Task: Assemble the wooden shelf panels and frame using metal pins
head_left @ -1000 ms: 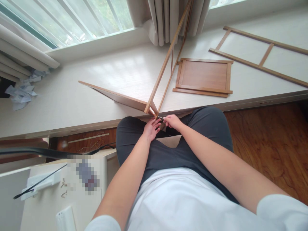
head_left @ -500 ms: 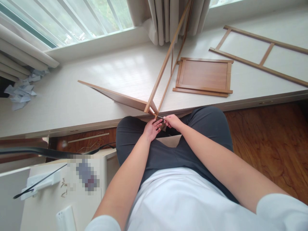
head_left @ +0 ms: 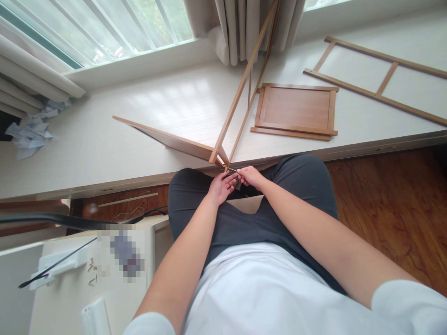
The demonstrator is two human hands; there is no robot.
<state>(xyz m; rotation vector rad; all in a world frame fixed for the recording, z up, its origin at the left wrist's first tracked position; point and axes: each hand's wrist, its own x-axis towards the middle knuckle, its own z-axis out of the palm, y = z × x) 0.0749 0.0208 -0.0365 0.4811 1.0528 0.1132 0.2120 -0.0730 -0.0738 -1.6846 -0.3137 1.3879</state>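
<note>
Barely a thing has moved: left grip looks to have edged its fingers a touch closer to the tool, and the rest sits as it was, give or take a slight sway of the view. Right grip is pinched on the tool, which points leftward into the near end of the frame, just beside both grips. Left grip lies palm up, fingertips right at that end; whether it's truly clasping the wood, I can't tell. The frame runs away ahead of the grips towards the curtain, and the panel slants off forward and left, its near end meeting the frame just ahead of left grip.

And this is fine work! Best, I'd judge, to keep the tool square to the wood, press lightly and turn in small strokes, with left grip backing the joint so nothing twists. Those fingers want to stay clear of the tip in case it slips.

Forward and right of the grips, stacked panels lie flat on the desk; farther right, well apart, a second frame.
</note>
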